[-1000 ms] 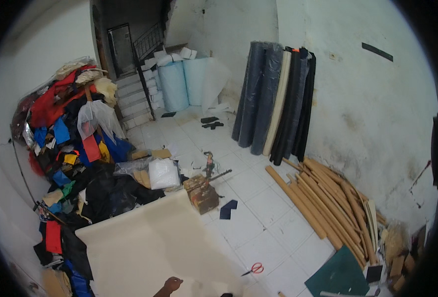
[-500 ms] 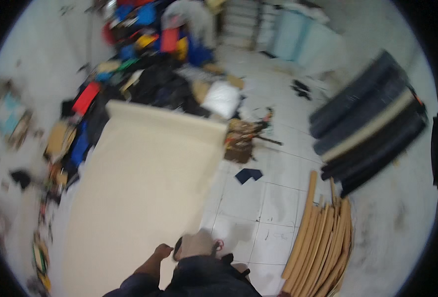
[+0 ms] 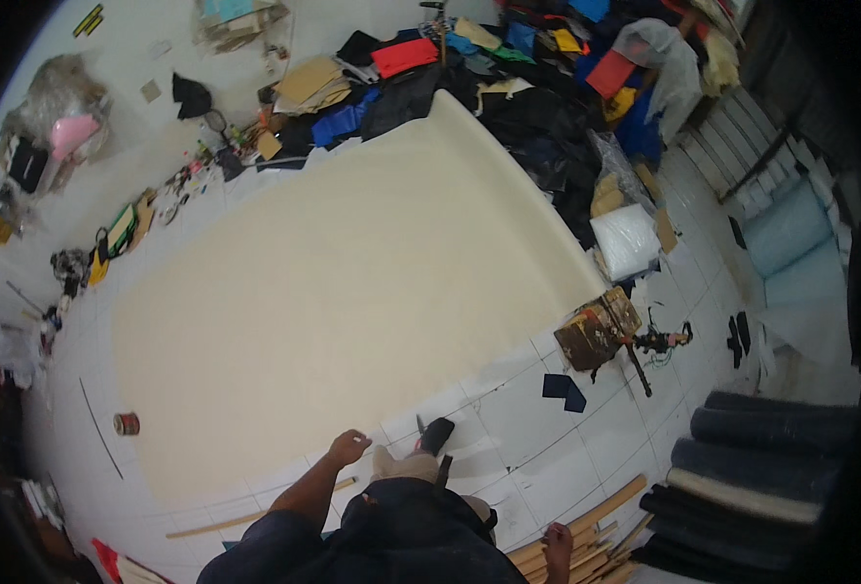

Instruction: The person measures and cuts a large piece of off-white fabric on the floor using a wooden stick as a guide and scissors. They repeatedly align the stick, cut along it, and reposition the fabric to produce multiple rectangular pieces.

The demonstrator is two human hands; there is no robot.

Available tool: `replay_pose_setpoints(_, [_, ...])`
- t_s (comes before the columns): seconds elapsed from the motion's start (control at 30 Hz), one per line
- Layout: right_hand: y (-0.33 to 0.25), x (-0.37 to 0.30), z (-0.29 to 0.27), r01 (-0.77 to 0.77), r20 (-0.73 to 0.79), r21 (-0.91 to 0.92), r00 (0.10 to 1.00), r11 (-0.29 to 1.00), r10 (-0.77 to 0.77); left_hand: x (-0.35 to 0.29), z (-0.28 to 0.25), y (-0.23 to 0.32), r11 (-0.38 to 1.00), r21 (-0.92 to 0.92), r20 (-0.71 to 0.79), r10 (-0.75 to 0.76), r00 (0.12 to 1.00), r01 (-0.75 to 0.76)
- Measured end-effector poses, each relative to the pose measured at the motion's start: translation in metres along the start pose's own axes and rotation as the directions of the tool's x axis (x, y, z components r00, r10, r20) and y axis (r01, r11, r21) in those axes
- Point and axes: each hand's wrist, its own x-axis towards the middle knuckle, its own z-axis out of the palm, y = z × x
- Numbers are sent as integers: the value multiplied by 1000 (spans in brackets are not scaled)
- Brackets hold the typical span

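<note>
A large cream sheet (image 3: pixel 333 292) lies spread over the tiled floor, its far right end still wound as a roll (image 3: pixel 518 185). Above its near edge hangs my left hand (image 3: pixel 350 447), fingers loosely bent, with nothing visible in it. My right hand (image 3: pixel 556 540) is low on the right, over a stack of tan rolls; its loosely curled fingers show small, and I see no object in them. Beside my dark shoe (image 3: pixel 437 435) lies what looks like a pair of scissors (image 3: pixel 420 426), partly hidden by my leg.
A small can (image 3: pixel 127 423) stands at the sheet's left edge. A thin wooden stick (image 3: pixel 255 511) lies along the near side. Dark fabric rolls (image 3: pixel 751 467) and tan rolls (image 3: pixel 586 545) are at right. A brown box (image 3: pixel 591 336) and a heap of materials (image 3: pixel 547 127) border the far end.
The view has swung left, so the sheet now runs across it and its left end shows. My right hand has come into view. The sheet stays spread on the floor.
</note>
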Motion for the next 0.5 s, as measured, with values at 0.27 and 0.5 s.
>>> replay_pose_setpoints(0.27, [-7, 42, -26, 187, 145, -136, 975, 973, -167, -20, 22, 62, 961, -273, -72, 16, 997, -35])
replay_pose_setpoints(0.5, [37, 77, -85, 110, 208, -299, 977, 948, -47, -134, 85, -70, 724, -684, -197, -298, 934, 87])
